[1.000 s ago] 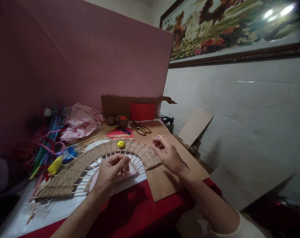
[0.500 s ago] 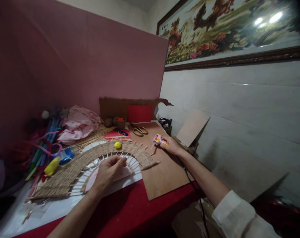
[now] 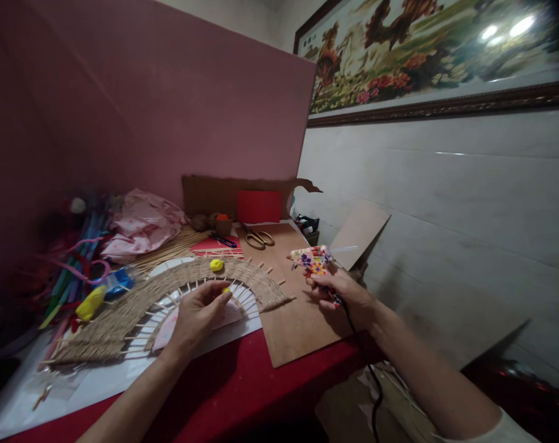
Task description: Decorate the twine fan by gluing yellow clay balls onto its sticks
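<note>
My right hand [image 3: 348, 294] is wrapped round the handle of a flower-patterned hot glue gun [image 3: 312, 255], held over the brown board with its nozzle to the left. A clear glue stick [image 3: 344, 249] pokes out of its back, and a black cord [image 3: 375, 384] hangs below. My left hand [image 3: 197, 315] pinches a small yellow lump [image 3: 226, 290] between thumb and fingertips, above the inner side of a woven twine fan [image 3: 163, 289] with wooden sticks. Another yellow lump [image 3: 216, 265] rests on the fan's weave. Beneath my left hand lies a pink patterned piece [image 3: 228, 315].
Gold-handled scissors [image 3: 257, 239] lie on the brown board [image 3: 291, 338]. A blue cutter [image 3: 224, 242] is on red paper. Pink cloth [image 3: 141, 221], colourful pipe cleaners [image 3: 71, 283], a yellow bag [image 3: 91, 304] and a blue packet [image 3: 118, 282] crowd the left.
The glue gun has been lifted and turned; its nozzle now points left and my hand grips its handle. The small yellow lump now shows in my left fingertips. The view has shifted slightly.
</note>
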### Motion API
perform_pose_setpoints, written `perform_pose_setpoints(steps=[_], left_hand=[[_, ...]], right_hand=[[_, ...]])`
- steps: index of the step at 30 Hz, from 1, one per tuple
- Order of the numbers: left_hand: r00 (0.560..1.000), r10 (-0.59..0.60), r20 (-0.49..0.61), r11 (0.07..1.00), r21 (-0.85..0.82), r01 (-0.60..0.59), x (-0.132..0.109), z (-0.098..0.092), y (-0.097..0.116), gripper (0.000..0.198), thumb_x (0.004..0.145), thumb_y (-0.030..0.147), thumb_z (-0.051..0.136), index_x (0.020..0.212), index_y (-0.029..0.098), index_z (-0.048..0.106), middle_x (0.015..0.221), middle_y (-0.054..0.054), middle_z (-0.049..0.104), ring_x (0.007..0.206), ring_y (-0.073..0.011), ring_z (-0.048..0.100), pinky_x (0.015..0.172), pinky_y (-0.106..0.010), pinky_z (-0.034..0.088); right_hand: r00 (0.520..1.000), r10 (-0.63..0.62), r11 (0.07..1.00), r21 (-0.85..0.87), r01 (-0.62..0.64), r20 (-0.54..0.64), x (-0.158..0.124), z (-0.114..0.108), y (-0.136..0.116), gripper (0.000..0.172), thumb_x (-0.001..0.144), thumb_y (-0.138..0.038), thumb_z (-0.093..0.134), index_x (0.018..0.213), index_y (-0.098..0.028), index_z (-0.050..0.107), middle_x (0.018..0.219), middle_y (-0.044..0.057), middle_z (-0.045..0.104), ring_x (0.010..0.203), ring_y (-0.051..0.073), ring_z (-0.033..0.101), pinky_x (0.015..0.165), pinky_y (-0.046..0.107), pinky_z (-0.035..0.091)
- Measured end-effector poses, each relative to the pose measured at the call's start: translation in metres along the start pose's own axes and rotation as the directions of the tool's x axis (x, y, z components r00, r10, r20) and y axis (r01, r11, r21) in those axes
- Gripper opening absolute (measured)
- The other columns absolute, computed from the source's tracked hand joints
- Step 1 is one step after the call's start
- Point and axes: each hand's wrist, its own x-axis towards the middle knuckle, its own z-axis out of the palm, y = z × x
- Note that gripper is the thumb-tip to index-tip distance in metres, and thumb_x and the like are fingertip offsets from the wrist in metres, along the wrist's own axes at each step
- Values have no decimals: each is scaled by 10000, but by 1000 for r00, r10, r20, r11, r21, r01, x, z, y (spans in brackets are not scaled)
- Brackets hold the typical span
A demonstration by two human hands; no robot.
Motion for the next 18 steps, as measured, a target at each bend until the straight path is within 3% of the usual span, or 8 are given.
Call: perform_pose_setpoints(steps=[6, 11, 18], left_hand=[[990, 134, 32, 985, 104, -137, 2, 12, 10, 286, 634, 291, 736, 888, 170, 688, 788, -24, 676, 666, -132, 573, 602, -231, 439], [973, 127, 193, 973, 168, -160, 19, 33, 22, 140, 679, 282, 648, 748, 161, 632, 652, -13, 635, 617, -147, 578, 579, -259, 436], [949, 316, 9, 897, 324, -302, 45, 63, -6, 87, 740, 233, 589, 787, 168, 624, 757, -35, 645, 711, -163, 583, 667, -287, 435]], right_hand=[[989, 147, 968, -213, -136, 37, -9, 3, 1, 284, 739, -374, 650, 883, -135, 598, 590, -50, 406, 415, 47, 313, 298, 153, 254], [973, 230, 914, -350, -205, 29, -9, 9, 0, 307, 775, -444, 613, 734, -158, 510, 533, -63, 405, 380, 42, 320, 299, 155, 257], [941, 335, 849, -447, -283, 41, -4, 17, -5, 284, 808, -437, 567, 749, -164, 512, 480, -80, 379, 359, 44, 291, 300, 155, 245]])
